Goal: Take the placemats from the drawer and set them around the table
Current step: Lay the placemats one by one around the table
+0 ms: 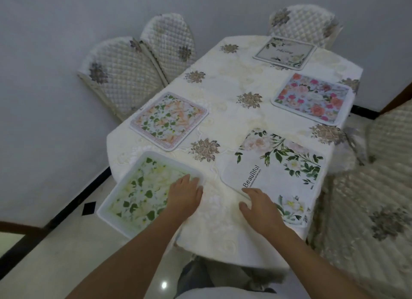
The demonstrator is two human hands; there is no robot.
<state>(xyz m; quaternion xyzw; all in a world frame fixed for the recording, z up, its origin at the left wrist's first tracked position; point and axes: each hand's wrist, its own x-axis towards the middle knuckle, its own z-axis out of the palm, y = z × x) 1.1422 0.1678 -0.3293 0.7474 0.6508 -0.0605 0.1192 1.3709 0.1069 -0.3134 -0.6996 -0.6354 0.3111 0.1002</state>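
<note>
Several floral placemats lie on the cream-clothed table (231, 98). My left hand (185, 194) rests flat on the right edge of a green-and-white placemat (138, 194) that overhangs the table's near left edge. My right hand (259, 206) lies with fingers spread on the near corner of a white placemat printed "Beautiful" (281, 171). Farther off lie an orange-and-green placemat (169, 120) on the left, a pink rose placemat (312, 98) on the right and a pale grey placemat (284, 51) at the far end.
Quilted chairs surround the table: two (124, 75) folded against the wall at the left, one (305, 24) at the far end, and one (374, 187) close on the right. Tiled floor (66, 254) with a black border lies to the left.
</note>
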